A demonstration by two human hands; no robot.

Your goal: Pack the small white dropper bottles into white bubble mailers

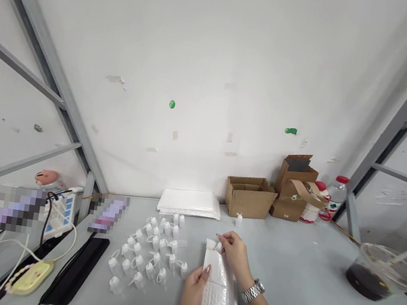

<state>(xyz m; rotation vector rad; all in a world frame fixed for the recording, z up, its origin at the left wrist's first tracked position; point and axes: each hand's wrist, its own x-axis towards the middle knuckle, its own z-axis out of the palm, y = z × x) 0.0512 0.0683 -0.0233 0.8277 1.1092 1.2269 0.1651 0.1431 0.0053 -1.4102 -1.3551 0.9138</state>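
Note:
A white bubble mailer (220,297) lies lengthwise toward me, its top end facing the wall. My left hand (193,293) grips its left edge, thumb on top. At the mailer's open end, my right hand (234,251), with a silver watch on the wrist, pinches at small white bottles (215,245) in the opening; the fingers partly hide them. Several small white bottles with looped caps (154,239) stand in a cluster to the left. One more bottle (238,221) stands alone behind my right hand.
Near the wall are a stack of white mailers (190,202), an open cardboard box (250,200), a brown paper bag (287,206) and a red-capped bottle (337,195). A plastic bowl (372,274) sits at right. Phones, cables and a black pad (78,274) are at left.

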